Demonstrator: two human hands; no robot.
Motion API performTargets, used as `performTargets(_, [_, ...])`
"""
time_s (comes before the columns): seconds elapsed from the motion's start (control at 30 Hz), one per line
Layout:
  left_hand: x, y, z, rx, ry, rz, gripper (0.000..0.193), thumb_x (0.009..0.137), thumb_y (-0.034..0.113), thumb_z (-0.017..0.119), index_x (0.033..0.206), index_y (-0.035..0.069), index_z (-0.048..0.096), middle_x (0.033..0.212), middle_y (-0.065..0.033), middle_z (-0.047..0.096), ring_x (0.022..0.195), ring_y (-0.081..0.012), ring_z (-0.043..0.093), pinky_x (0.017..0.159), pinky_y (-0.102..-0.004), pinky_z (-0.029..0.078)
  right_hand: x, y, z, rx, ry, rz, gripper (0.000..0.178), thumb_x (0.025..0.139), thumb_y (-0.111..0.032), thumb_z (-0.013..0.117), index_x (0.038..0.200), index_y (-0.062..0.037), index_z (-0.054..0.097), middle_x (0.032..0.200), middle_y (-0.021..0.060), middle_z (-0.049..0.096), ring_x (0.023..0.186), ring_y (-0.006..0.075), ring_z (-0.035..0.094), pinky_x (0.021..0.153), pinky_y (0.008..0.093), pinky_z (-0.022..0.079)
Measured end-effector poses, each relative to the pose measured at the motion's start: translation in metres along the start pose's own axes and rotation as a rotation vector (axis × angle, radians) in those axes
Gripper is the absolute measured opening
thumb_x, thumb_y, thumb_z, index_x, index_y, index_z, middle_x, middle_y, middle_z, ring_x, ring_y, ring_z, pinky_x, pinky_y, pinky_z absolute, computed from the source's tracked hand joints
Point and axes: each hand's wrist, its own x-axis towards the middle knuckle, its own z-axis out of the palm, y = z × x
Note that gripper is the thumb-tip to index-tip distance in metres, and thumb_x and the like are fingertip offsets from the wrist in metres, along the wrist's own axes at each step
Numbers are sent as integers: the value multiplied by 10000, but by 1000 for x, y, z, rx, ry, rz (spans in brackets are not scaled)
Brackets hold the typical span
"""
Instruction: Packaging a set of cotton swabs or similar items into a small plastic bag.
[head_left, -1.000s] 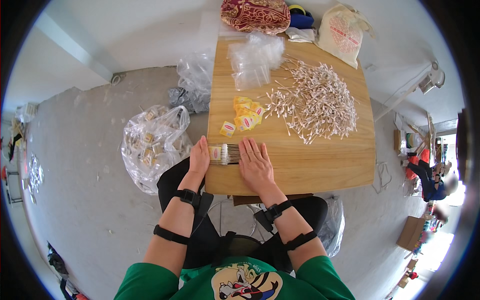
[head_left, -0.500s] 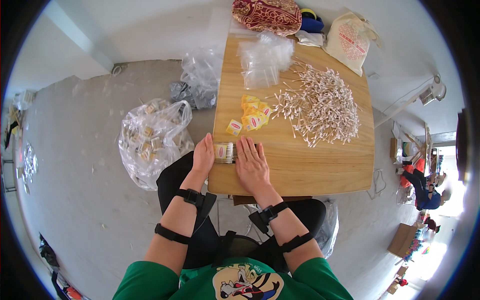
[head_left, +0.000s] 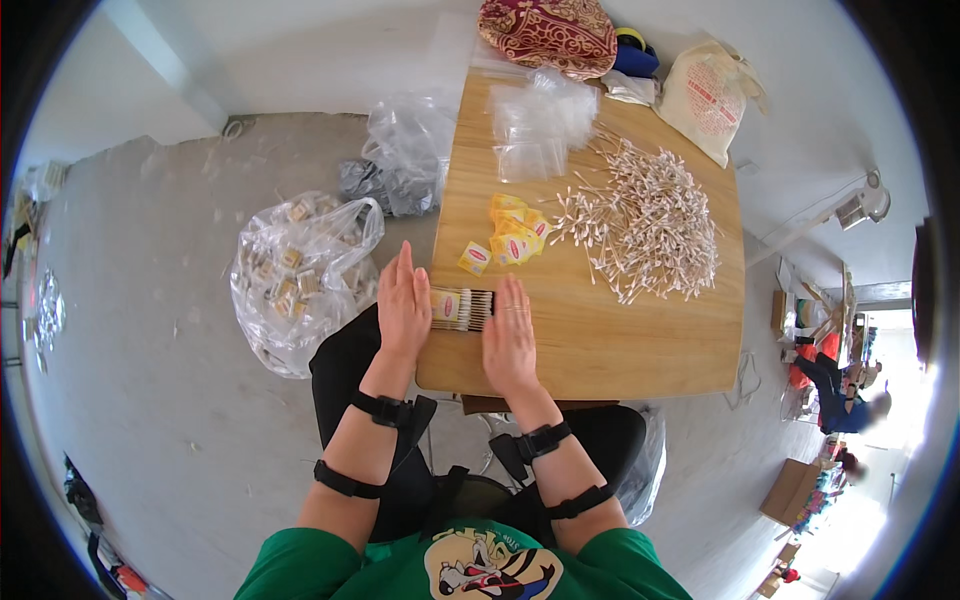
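Near the table's left front edge lies a flat packet of cotton swabs, its swabs in a row with a small yellow-and-white card at the left end. My left hand stands at that end, fingers stretched out and together, the palm side against or very close to it. At the other end, my right hand has its fingers straight and flat, beside the swab tips. Neither hand is wrapped round the packet. Just beyond are several yellow cards, one card lying apart from the pile.
A large heap of loose cotton swabs covers the table's right half. Clear plastic bags lie at the back, near a cloth bag and a red patterned cloth. On the floor at left sits a clear bag of packets.
My right hand has tilted up from lying over the swabs and drawn to their right end, so more of the row shows. My left hand's fingers have straightened upward. The view has shifted slightly.
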Motion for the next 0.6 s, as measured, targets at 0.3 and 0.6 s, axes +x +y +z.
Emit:
performTargets(0.3, [-16,11,-1,-915,-62,-128,594,1085,414,228,1507,5,310,1550,-125,351,1445,-242,305,1196,-366,205,19,-9,1,861,242,157,470,1080,-236,307,1475,15,358,1498,153,424,1341,249,433,1135,361,312])
performTargets(0.6, [-16,15,-6,-1135,-106,-229,672,1064,499,182,1493,-1,314,1538,-161,354,1453,-247,290,1207,-370,180,22,-21,4,818,175,106,501,1079,-264,283,1479,31,340,1502,184,407,1386,291,390,1153,380,279])
